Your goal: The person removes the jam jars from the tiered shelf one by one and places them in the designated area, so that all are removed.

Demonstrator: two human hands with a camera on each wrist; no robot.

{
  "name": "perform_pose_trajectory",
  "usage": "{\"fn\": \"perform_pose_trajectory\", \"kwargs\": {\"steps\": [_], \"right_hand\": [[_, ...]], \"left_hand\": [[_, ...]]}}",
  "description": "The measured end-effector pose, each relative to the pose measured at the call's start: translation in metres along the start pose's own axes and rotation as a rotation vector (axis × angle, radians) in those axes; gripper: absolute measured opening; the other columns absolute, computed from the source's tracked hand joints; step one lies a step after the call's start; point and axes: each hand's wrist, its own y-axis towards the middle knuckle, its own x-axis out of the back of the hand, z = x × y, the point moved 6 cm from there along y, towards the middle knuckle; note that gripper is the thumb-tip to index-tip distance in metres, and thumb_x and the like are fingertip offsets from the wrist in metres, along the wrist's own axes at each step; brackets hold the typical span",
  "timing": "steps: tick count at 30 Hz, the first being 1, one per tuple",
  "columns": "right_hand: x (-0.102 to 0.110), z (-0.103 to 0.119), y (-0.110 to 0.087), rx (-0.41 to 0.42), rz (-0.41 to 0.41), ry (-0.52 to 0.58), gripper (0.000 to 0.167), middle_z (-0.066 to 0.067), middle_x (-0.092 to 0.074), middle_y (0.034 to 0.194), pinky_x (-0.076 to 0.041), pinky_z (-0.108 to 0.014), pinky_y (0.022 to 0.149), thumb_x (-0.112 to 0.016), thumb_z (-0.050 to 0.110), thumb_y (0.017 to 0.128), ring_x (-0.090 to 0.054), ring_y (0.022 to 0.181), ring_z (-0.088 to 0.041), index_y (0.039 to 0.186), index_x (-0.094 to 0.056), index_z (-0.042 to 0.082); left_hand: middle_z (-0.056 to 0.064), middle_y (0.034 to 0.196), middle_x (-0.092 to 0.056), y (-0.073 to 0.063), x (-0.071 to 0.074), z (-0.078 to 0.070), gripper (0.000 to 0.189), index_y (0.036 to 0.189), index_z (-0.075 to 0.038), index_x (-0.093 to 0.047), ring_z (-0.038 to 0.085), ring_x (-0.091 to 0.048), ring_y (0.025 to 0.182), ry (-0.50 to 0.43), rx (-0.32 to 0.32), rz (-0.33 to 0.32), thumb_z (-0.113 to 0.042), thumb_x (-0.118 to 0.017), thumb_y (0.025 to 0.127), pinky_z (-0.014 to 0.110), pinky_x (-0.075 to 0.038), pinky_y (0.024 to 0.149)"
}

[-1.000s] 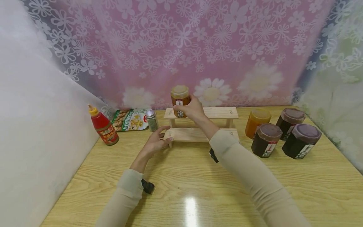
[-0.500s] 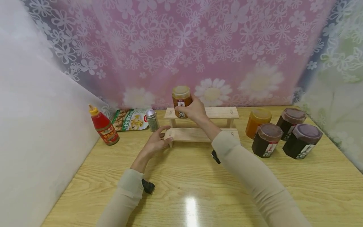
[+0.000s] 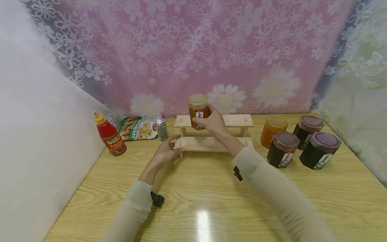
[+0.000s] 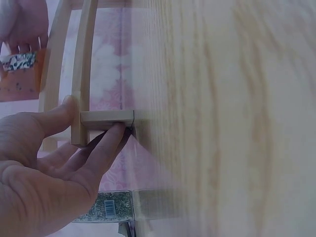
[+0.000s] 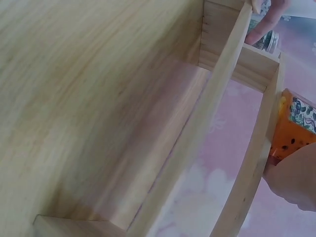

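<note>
My right hand (image 3: 214, 121) grips a hexagonal jar (image 3: 200, 113) with amber contents, a pale yellow lid and a white-and-red label. The jar is upright at the left part of the upper board of a two-step wooden rack (image 3: 205, 144); its base shows in front of that board's edge, and I cannot tell whether it touches the wood. At the rack's lower left end, my left hand (image 3: 165, 151) holds the board, thumb on the top and fingers against the leg, as the left wrist view shows. In the right wrist view the orange jar (image 5: 291, 131) is partly cut off.
A glass spice shaker (image 3: 162, 129) stands just behind my left hand. Farther left are a green food packet (image 3: 140, 128) and a red sauce bottle (image 3: 112, 136). Right of the rack stand an orange jar (image 3: 272, 132) and dark jars (image 3: 283, 151). A floral curtain (image 3: 193, 60) hangs behind.
My right hand and the jar have moved a little to the right and slightly lower. The left hand stays on the rack's end.
</note>
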Motion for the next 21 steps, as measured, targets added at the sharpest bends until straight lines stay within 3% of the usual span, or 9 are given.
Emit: {"fn": "perform_pose_trajectory", "kwargs": {"steps": [9, 14, 21], "right_hand": [[0.018, -0.002, -0.018, -0.012, 0.045, 0.109, 0.072, -0.012, -0.061, 0.139, -0.049, -0.048, 0.108, -0.085, 0.019, 0.089, -0.059, 0.127, -0.030, 0.151, -0.050, 0.009], [0.033, -0.001, -0.029, -0.017, 0.058, 0.077, 0.071, -0.011, -0.062, 0.138, -0.049, -0.049, 0.108, -0.086, 0.019, 0.088, -0.059, 0.126, -0.030, 0.149, -0.052, 0.010], [0.055, -0.004, -0.046, -0.021, 0.049, 0.017, 0.066, -0.011, -0.065, 0.131, -0.053, -0.044, 0.099, -0.087, 0.022, 0.087, -0.062, 0.117, -0.029, 0.144, -0.057, 0.011]], "left_hand": [[0.025, 0.152, -0.049, -0.002, 0.002, -0.001, 0.062, 0.159, -0.016, -0.042, 0.039, -0.057, 0.133, 0.010, -0.006, -0.003, -0.010, -0.067, 0.103, 0.049, -0.056, 0.100], [0.025, 0.152, -0.049, -0.001, 0.001, -0.001, 0.062, 0.159, -0.017, -0.042, 0.039, -0.058, 0.132, 0.022, -0.010, -0.001, -0.010, -0.067, 0.103, 0.049, -0.057, 0.099], [0.026, 0.151, -0.050, 0.000, 0.000, 0.002, 0.062, 0.159, -0.017, -0.042, 0.039, -0.059, 0.131, 0.015, 0.006, -0.005, -0.010, -0.067, 0.103, 0.049, -0.057, 0.099]]}}
